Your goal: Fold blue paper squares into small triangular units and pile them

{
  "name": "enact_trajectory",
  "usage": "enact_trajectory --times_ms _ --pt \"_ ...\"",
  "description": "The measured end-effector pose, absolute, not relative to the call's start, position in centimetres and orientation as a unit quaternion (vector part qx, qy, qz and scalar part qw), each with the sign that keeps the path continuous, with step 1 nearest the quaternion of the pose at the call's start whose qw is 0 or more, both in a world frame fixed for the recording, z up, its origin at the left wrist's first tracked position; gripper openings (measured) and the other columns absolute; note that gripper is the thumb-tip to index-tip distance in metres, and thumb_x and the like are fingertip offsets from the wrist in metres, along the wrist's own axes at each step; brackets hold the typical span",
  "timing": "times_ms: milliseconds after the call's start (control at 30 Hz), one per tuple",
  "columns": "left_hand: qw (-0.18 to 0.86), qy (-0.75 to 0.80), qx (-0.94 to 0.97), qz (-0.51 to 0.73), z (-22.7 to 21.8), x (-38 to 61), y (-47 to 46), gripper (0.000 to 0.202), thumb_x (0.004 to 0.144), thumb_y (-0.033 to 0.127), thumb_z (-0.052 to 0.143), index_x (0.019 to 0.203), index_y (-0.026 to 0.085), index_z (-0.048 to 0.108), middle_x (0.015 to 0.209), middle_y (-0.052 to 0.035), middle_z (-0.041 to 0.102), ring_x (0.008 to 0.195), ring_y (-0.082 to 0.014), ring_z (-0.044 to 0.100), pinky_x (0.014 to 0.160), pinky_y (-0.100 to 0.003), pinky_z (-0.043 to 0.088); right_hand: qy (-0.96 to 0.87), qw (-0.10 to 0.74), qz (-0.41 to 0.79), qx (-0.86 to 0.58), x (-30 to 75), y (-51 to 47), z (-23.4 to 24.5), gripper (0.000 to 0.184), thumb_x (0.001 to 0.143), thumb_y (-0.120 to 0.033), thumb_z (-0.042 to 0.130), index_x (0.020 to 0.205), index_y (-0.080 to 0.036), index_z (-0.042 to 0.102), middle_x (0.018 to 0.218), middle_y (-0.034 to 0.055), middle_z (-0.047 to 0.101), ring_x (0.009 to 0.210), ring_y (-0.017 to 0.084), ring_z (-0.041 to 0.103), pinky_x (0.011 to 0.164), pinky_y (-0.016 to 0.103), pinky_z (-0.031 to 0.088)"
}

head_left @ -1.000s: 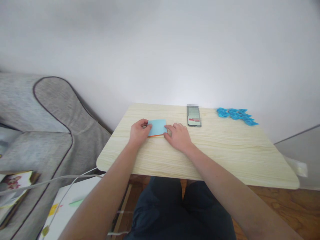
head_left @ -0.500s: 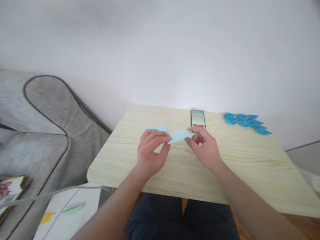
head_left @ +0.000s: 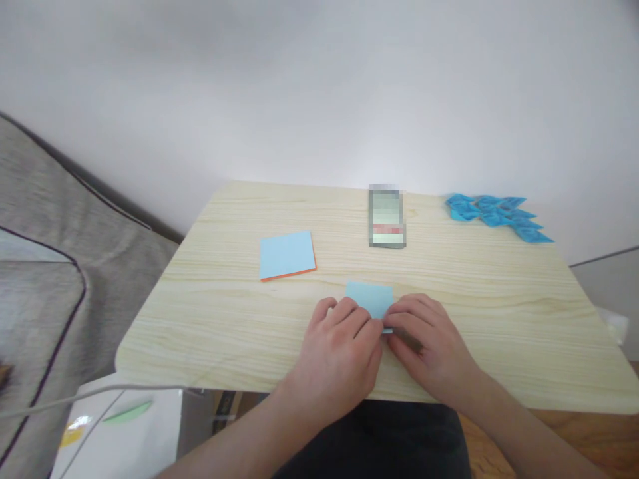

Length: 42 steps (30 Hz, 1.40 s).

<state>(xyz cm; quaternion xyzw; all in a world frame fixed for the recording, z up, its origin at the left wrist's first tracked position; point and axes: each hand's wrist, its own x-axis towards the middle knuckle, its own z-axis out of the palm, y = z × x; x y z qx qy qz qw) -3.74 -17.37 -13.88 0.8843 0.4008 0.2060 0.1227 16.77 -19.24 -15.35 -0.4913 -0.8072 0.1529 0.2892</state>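
Note:
A light blue sheet of paper (head_left: 370, 298) lies on the table near its front edge, its near side turned over in a fold beneath my fingers. My left hand (head_left: 344, 346) is closed, with curled fingers pressing along the near left part of the paper. At the near right corner, my right hand (head_left: 432, 342) pinches the folded edge between thumb and fingers. The hands nearly touch, and they hide most of the fold. Farther left lies a pad of light blue paper (head_left: 286, 255) with an orange-red edge along its side.
Toward the back of the wooden table (head_left: 224, 299) lies a phone (head_left: 387, 219) with a blurred screen. Several blue folded paper pieces (head_left: 494, 211) sit at the back right. A grey sofa (head_left: 100, 266) stands at the left, near a white box (head_left: 134, 432) and a cable (head_left: 100, 392).
The paper has come down from mid-air onto the table, closer to my body. Both hands have moved nearer and together, uncovering the pad. The view has shifted.

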Motion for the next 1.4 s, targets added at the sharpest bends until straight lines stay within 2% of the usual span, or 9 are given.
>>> enact_trajectory --times_ms 67,133,233,367,533,700,1100,1233,1400 --pt "0.157 0.400 0.880 0.202 -13.5 -4.1 -17.2 0.010 0.096 0.022 0.056 0.097 0.021 0.066 0.093 -0.0037 0.069 0.097 -0.0239 0.058 0.092 -0.046 0.041 -0.801 0.290 0.188 -0.490 17.1 -19.0 -15.4 0.019 0.090 -0.010 0.063 0.101 -0.025 0.069 0.104 0.0029 0.071 0.105 0.023 0.061 0.097 0.044 0.047" --pt "0.186 0.416 0.867 0.204 -13.2 -5.0 -16.7 0.021 0.090 0.026 0.065 0.111 0.022 0.065 0.108 -0.0037 0.071 0.110 -0.0259 0.057 0.100 -0.048 0.038 -0.791 0.288 0.211 -0.497 17.5 -18.8 -15.2 0.019 0.091 -0.011 0.063 0.102 -0.026 0.068 0.106 0.0025 0.071 0.107 0.022 0.062 0.099 0.044 0.046" --pt "0.220 0.438 0.846 0.211 -13.4 -6.2 -15.9 0.017 0.089 0.024 0.066 0.106 0.024 0.066 0.109 -0.0020 0.072 0.111 -0.0245 0.057 0.100 -0.046 0.039 -0.774 0.272 0.242 -0.519 17.7 -18.4 -14.7 0.013 0.094 -0.019 0.063 0.104 -0.026 0.068 0.104 0.0028 0.071 0.106 0.023 0.061 0.097 0.042 0.046" --pt "0.237 0.446 0.833 0.228 -14.2 -6.9 -15.4 0.009 0.093 0.023 0.062 0.100 0.024 0.066 0.106 -0.0006 0.072 0.109 -0.0228 0.059 0.101 -0.046 0.038 -0.745 0.244 0.256 -0.566 17.2 -17.6 -14.1 0.011 0.099 -0.031 0.059 0.102 -0.026 0.068 0.096 0.0038 0.069 0.096 0.023 0.061 0.086 0.040 0.047" --pt "0.275 0.474 0.800 0.245 -14.2 -7.7 -15.5 0.039 0.086 0.024 0.071 0.122 0.023 0.057 0.117 -0.0029 0.068 0.113 -0.0221 0.059 0.106 -0.043 0.040 -0.741 0.195 0.232 -0.599 16.3 -16.3 -13.9 0.012 0.098 -0.034 0.060 0.099 -0.025 0.068 0.084 0.0018 0.062 0.082 0.021 0.058 0.075 0.038 0.043" --pt "0.263 0.466 0.813 0.228 -14.0 -9.1 -15.5 0.033 0.090 0.023 0.067 0.122 0.025 0.059 0.119 -0.0033 0.068 0.121 -0.0231 0.055 0.108 -0.042 0.038 -0.752 0.156 0.232 -0.597 16.0 -15.6 -13.8 0.015 0.098 -0.032 0.059 0.088 -0.024 0.065 0.082 0.0017 0.061 0.082 0.021 0.057 0.075 0.036 0.041" --pt "0.229 0.428 0.836 0.255 -14.8 -10.0 -16.2 0.037 0.089 0.017 0.069 0.125 0.027 0.068 0.130 -0.0030 0.068 0.121 -0.0233 0.057 0.109 -0.043 0.042 -0.769 0.131 0.202 -0.592 15.6 -15.1 -13.9 0.020 0.100 -0.039 0.056 0.090 -0.025 0.064 0.084 0.0024 0.064 0.084 0.022 0.058 0.076 0.037 0.041" --pt "0.233 0.397 0.860 0.219 -14.6 -10.0 -16.1 0.038 0.091 0.019 0.067 0.128 0.027 0.068 0.132 0.0002 0.069 0.124 -0.0211 0.058 0.113 -0.040 0.043 -0.773 0.118 0.200 -0.591 15.7 -15.2 -14.0 0.018 0.101 -0.038 0.056 0.092 -0.025 0.064 0.085 0.0028 0.065 0.084 0.022 0.058 0.077 0.038 0.041" --pt "0.227 0.394 0.869 0.195 -14.8 -9.8 -16.0 0.036 0.094 0.022 0.064 0.129 0.028 0.069 0.135 -0.0002 0.068 0.128 -0.0223 0.058 0.115 -0.042 0.043 -0.777 0.113 0.188 -0.590 15.7 -15.3 -14.1 0.016 0.100 -0.038 0.056 0.094 -0.026 0.064 0.087 0.0028 0.065 0.084 0.022 0.058 0.075 0.037 0.041"
